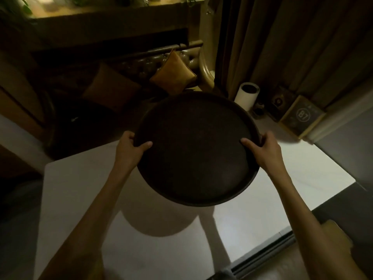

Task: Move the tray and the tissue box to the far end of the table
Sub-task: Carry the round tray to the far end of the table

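Note:
A round dark brown tray (193, 154) hangs in the air above the white table (84, 190), casting a round shadow on it. My left hand (131, 150) grips the tray's left rim, thumb on the inside. My right hand (262, 150) grips its right rim the same way. The tray is empty. A brownish box-like corner (335, 231) shows at the lower right beyond the table's edge; I cannot tell whether it is the tissue box.
At the table's far right end stand a white cylinder with a dark top (247, 94), small dark items (278, 102) and a framed sign marked B7 (302, 117). A dark sofa with cushions (171, 74) lies beyond the far edge. Curtains (282, 47) hang at the right.

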The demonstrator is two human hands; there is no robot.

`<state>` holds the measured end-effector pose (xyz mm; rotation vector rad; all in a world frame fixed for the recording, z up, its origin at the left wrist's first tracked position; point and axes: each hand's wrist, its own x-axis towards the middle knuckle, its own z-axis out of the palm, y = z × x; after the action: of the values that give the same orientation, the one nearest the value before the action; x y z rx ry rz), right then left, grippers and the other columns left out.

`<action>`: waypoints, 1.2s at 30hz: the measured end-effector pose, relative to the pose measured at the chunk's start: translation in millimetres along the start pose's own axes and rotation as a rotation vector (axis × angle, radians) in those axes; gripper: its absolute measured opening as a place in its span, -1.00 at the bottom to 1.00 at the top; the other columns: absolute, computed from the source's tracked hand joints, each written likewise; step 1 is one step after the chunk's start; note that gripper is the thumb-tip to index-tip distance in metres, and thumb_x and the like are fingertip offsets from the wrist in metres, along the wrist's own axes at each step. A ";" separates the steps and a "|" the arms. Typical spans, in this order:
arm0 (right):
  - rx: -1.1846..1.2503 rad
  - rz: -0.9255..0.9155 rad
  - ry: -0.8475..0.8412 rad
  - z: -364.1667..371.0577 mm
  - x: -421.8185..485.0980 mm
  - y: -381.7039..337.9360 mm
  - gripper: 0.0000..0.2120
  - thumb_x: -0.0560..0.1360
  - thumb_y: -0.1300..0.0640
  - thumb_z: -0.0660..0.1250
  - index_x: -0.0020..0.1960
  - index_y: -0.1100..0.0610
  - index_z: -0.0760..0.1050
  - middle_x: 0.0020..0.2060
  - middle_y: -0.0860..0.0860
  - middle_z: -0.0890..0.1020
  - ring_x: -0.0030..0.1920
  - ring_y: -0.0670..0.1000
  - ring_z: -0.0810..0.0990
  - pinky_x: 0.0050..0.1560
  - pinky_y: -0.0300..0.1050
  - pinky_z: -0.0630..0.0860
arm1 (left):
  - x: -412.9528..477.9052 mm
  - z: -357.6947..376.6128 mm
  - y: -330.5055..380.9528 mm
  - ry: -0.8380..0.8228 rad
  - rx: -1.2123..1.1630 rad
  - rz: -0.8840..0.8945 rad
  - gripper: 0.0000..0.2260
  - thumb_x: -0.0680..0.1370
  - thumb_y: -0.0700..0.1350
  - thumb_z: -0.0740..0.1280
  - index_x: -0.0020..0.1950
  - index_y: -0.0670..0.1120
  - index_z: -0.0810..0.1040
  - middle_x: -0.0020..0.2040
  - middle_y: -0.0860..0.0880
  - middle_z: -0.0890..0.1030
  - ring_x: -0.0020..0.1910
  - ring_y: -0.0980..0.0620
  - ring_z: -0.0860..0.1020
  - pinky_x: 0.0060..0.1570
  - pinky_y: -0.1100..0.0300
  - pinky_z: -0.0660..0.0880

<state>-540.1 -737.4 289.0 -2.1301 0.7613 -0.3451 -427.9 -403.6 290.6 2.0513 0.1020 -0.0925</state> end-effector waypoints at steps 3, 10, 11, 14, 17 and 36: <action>0.030 0.017 -0.009 -26.3 39.7 30.3 -0.62 0.48 -0.09 0.41 0.01 0.15 0.34 -0.26 -0.07 0.44 -0.28 -0.10 0.44 -0.37 -0.21 0.32 | 5.7 54.8 24.7 0.009 0.026 -0.047 -0.64 0.44 -0.04 0.50 0.10 -0.06 0.40 0.14 -0.12 0.58 0.08 -0.12 0.60 0.10 -0.17 0.56; 0.140 0.093 0.016 -80.0 129.3 111.6 -0.62 0.47 -0.08 0.42 -0.04 0.17 0.34 -0.28 -0.01 0.47 -0.28 -0.05 0.47 -0.36 -0.14 0.35 | 15.8 186.6 81.3 0.018 0.122 -0.066 -0.62 0.48 -0.09 0.46 0.19 -0.19 0.41 0.07 -0.09 0.51 0.01 -0.04 0.51 0.04 -0.02 0.52; 0.143 0.101 0.017 -88.4 140.0 120.8 -0.62 0.47 -0.08 0.43 -0.04 0.17 0.34 -0.29 -0.01 0.47 -0.29 -0.05 0.46 -0.36 -0.14 0.34 | 17.1 201.9 88.8 0.005 0.130 -0.059 -0.62 0.49 -0.10 0.45 0.20 -0.20 0.41 0.07 -0.09 0.51 0.01 -0.04 0.50 0.03 -0.01 0.50; 0.127 0.133 0.021 -109.5 172.1 148.8 -0.60 0.46 -0.08 0.43 -0.04 0.20 0.35 -0.30 0.00 0.46 -0.30 -0.03 0.45 -0.37 -0.11 0.34 | 25.2 244.9 105.9 -0.035 0.160 -0.046 -0.66 0.50 -0.12 0.44 0.17 -0.22 0.42 0.01 -0.09 0.49 -0.01 -0.06 0.50 -0.01 0.03 0.48; 0.112 0.165 0.028 -123.4 200.9 176.5 -0.56 0.45 -0.13 0.42 -0.01 0.20 0.36 -0.27 0.03 0.49 -0.25 0.05 0.49 -0.30 -0.02 0.42 | 35.6 285.0 121.2 -0.070 0.197 -0.040 -0.70 0.51 -0.13 0.42 0.14 -0.21 0.42 -0.02 -0.08 0.47 -0.03 -0.06 0.48 -0.02 0.04 0.47; -0.059 0.442 -0.038 -69.4 328.0 357.0 -0.59 0.48 -0.16 0.36 0.01 0.14 0.32 -0.14 0.07 0.54 -0.15 0.13 0.57 -0.25 -0.09 0.49 | 159.5 510.7 9.3 -0.438 0.385 -0.124 -0.22 0.23 0.39 0.44 -0.01 -0.32 0.45 -0.13 -0.24 0.51 -0.19 -0.18 0.54 -0.34 0.11 0.46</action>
<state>-460.9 -1155.1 46.0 -1.9459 1.1993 -0.0455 -279.6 -855.1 44.6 2.3538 -0.0679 -0.6789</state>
